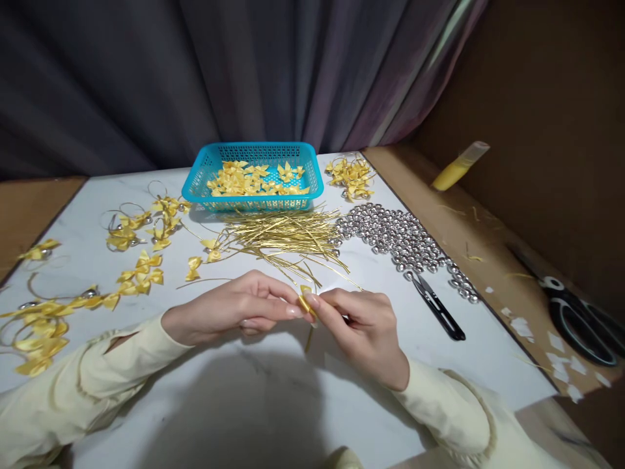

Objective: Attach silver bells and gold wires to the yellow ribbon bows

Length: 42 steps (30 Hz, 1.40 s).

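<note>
Between the fingertips of my left hand [249,306] and my right hand [364,326] is a small yellow ribbon bow [306,299]. Both hands are closed in a pinch on it. A thin gold strand [309,339] hangs down just under the bow. Just beyond my fingers lies a pile of gold wire ties [288,231]. To the right of the pile are many small shiny silver beads [395,234]. A blue plastic basket [254,203] holding loose yellow bows [239,179] stands behind the ties.
Yellow bows with silver beads and wire [124,231] lie at the left, and another heap [349,176] lies at the back right. Black thread snips [437,309] rest near the beads. Scissors [581,326], paper scraps [522,327] and a yellow-filled tube [459,168] are further right.
</note>
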Available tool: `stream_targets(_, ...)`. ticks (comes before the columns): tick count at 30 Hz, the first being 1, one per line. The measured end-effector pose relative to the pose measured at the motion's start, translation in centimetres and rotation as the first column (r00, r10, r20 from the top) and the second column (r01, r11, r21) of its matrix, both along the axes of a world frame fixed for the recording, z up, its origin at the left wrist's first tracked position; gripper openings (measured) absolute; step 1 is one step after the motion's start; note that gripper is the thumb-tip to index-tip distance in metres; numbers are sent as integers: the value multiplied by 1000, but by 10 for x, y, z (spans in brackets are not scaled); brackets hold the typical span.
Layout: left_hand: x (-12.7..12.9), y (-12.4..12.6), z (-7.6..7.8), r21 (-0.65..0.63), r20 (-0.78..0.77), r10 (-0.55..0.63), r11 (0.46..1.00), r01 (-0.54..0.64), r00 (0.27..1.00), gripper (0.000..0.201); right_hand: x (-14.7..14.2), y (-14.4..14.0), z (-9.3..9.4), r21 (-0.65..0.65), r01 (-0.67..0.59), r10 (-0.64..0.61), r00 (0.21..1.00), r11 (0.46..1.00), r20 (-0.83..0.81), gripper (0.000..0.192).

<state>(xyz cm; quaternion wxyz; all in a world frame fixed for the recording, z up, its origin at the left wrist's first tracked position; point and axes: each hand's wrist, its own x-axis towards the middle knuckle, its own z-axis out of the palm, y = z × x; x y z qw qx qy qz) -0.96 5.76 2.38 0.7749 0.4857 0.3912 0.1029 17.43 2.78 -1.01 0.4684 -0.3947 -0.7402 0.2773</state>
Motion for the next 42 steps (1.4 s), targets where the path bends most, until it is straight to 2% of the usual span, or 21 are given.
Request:
stream_targets(4,-1,2,2,99,-31,-35,994,38,999,22,1,0,0,31,24,-25,1000,999,15,23)
stream_targets(7,-2,1,0,128,-43,-27,991,32,999,21,2,2,1,73,21,-24,999,997,43,23)
stream_targets(16,-1,-1,2,117,-60,-51,991,57,997,23,5,5,4,21,-128,127,990,992,56,27)
stream_targets(21,0,-2,2,104,-34,-48,993,51,998,26,4,5,0,92,-85,79,995,992,68,32)
stream_targets(31,4,-6,-4,-56,32,93,994,-91,995,20,2,4,-2,141,-32,18,995,989,102,35)
stream_targets(37,6,-8,-6,-230,33,181,958,-169,983,17,-1,1,-5,168,39,-54,995,985,85,29)
stream_targets(42,6,-8,-6,-353,75,195,922,-157,978,19,-3,0,-4,127,57,-57,998,990,-8,31)
